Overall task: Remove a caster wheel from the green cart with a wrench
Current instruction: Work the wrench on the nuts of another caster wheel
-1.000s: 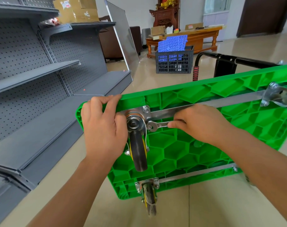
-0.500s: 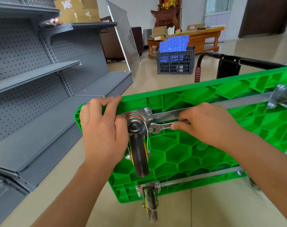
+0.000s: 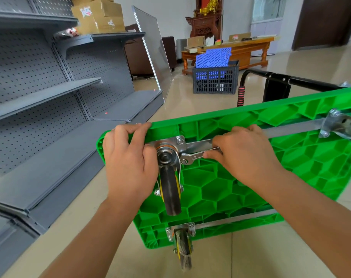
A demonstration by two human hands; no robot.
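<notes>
Wrench was pinched in the right hand, its head seated on a bolt just left of those fingers. Left hand gripped the green cart edge beside the caster wheel, probably steadying the tipped deck.

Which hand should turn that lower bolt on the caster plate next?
The right hand: it already grips the wrench, seated on the lower bolt. The left hand steadies the green cart.
</notes>
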